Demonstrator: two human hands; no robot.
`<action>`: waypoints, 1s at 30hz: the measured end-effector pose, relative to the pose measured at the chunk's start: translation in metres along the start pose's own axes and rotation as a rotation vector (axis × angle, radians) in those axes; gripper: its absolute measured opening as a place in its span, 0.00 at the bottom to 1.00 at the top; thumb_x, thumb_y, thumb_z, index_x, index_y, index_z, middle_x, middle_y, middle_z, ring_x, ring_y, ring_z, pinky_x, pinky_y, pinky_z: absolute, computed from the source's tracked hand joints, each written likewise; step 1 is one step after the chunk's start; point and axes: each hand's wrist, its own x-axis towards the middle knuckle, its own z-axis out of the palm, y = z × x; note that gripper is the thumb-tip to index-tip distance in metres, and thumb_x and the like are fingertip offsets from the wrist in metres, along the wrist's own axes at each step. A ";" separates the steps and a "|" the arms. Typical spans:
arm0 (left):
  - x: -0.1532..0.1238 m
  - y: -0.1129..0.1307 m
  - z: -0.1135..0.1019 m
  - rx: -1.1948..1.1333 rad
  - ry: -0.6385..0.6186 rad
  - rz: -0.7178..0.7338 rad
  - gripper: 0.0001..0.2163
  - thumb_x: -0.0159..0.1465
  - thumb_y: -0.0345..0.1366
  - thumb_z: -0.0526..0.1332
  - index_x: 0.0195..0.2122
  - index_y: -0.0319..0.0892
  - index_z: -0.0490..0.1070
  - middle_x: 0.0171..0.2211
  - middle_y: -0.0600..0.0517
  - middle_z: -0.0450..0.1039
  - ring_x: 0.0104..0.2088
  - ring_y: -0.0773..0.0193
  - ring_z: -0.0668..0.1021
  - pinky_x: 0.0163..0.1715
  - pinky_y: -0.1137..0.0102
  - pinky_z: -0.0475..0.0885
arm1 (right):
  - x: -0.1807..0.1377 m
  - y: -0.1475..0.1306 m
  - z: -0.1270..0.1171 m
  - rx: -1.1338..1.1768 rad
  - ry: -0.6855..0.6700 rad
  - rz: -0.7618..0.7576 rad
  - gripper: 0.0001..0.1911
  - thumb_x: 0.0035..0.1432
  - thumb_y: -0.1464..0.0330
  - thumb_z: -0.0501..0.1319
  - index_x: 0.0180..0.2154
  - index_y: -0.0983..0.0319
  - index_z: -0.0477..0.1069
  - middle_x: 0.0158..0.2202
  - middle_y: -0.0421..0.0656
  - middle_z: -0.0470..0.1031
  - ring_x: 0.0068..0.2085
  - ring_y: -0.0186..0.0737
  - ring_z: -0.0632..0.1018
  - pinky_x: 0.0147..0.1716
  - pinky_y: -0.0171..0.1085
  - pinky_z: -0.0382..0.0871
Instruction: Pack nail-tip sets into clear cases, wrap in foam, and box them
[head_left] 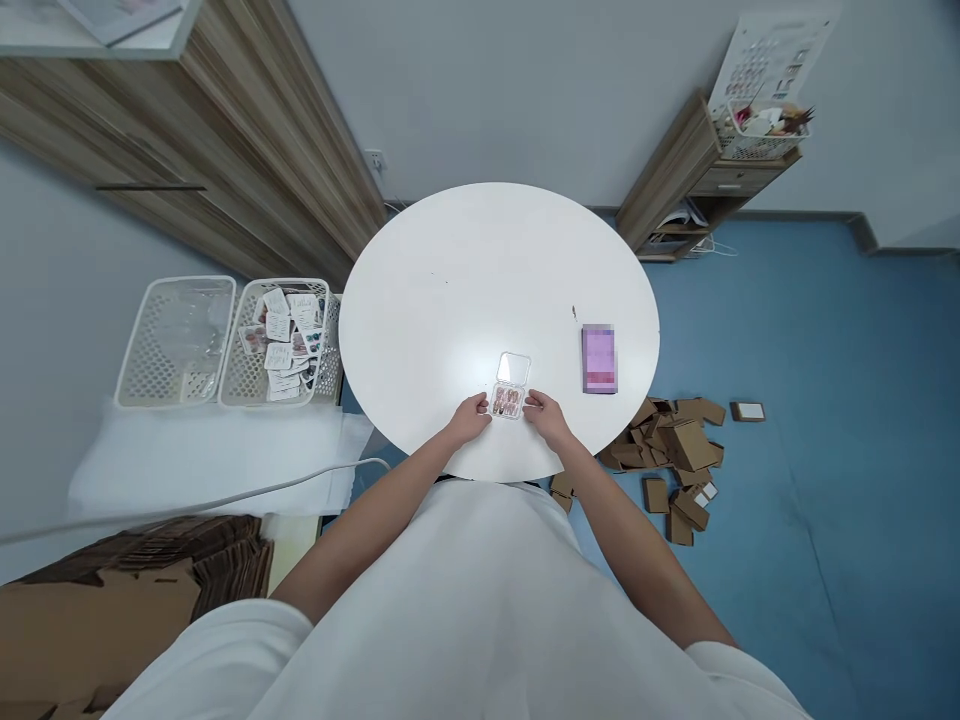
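Note:
A small clear plastic case with pinkish press-on nails inside lies open on the round white table, its lid flipped back away from me. My left hand pinches the case's left edge. My right hand pinches its right edge. Both hands rest near the table's front edge.
A purple phone-sized object lies on the table to the right. Two white baskets stand at left, one holding several nail packets. Small brown cardboard boxes litter the blue floor at right. Flattened cardboard lies at lower left.

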 end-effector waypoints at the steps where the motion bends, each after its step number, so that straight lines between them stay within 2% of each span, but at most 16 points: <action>1: 0.000 0.001 0.001 -0.012 -0.007 -0.005 0.10 0.51 0.29 0.56 0.36 0.41 0.65 0.34 0.51 0.67 0.34 0.66 0.70 0.36 0.70 0.66 | 0.001 -0.002 0.002 0.005 -0.004 0.003 0.30 0.44 0.72 0.56 0.53 0.66 0.60 0.47 0.50 0.69 0.40 0.37 0.75 0.40 0.38 0.70; 4: -0.002 0.004 0.004 -0.084 -0.015 -0.024 0.07 0.52 0.32 0.56 0.33 0.41 0.67 0.29 0.54 0.67 0.31 0.67 0.69 0.32 0.71 0.66 | 0.001 -0.006 0.006 0.012 0.011 -0.003 0.28 0.42 0.73 0.56 0.50 0.66 0.63 0.44 0.49 0.71 0.37 0.37 0.75 0.38 0.38 0.70; 7: -0.007 0.005 0.008 -0.261 -0.016 -0.031 0.08 0.53 0.35 0.56 0.33 0.40 0.70 0.26 0.55 0.68 0.28 0.68 0.69 0.30 0.71 0.65 | -0.003 -0.010 0.007 0.027 0.051 -0.017 0.26 0.40 0.74 0.56 0.46 0.64 0.66 0.40 0.46 0.71 0.35 0.36 0.74 0.36 0.39 0.70; 11: -0.018 0.007 0.011 -0.580 0.045 -0.054 0.14 0.52 0.40 0.60 0.37 0.39 0.72 0.30 0.51 0.71 0.29 0.68 0.70 0.32 0.70 0.65 | -0.014 -0.015 0.001 0.121 0.023 -0.049 0.25 0.38 0.73 0.59 0.44 0.62 0.67 0.39 0.44 0.69 0.32 0.32 0.72 0.34 0.36 0.69; 14: -0.025 0.012 0.011 -0.719 0.086 -0.082 0.17 0.49 0.42 0.64 0.38 0.38 0.71 0.31 0.49 0.71 0.29 0.68 0.70 0.32 0.69 0.65 | -0.023 -0.017 -0.008 0.206 -0.028 -0.081 0.25 0.38 0.72 0.61 0.44 0.60 0.67 0.41 0.44 0.68 0.31 0.30 0.71 0.34 0.36 0.68; 23: -0.043 0.028 0.014 -0.812 0.042 -0.051 0.18 0.46 0.41 0.68 0.35 0.38 0.69 0.27 0.51 0.72 0.27 0.70 0.72 0.31 0.70 0.66 | -0.042 -0.032 -0.037 0.303 -0.138 -0.157 0.22 0.40 0.65 0.65 0.41 0.59 0.69 0.39 0.42 0.70 0.33 0.32 0.72 0.39 0.39 0.67; 26: -0.049 0.033 0.020 -0.840 0.042 -0.054 0.18 0.45 0.41 0.69 0.35 0.37 0.69 0.29 0.50 0.72 0.28 0.69 0.73 0.32 0.69 0.67 | -0.042 -0.034 -0.048 0.371 -0.150 -0.110 0.20 0.44 0.61 0.64 0.41 0.59 0.69 0.36 0.42 0.72 0.33 0.32 0.72 0.39 0.39 0.68; 30: -0.053 0.042 0.027 -0.841 0.049 -0.045 0.18 0.45 0.40 0.69 0.35 0.37 0.70 0.29 0.49 0.72 0.28 0.70 0.73 0.32 0.70 0.67 | -0.035 -0.040 -0.061 0.436 -0.218 0.020 0.17 0.48 0.58 0.61 0.40 0.58 0.70 0.39 0.43 0.73 0.32 0.33 0.74 0.36 0.36 0.69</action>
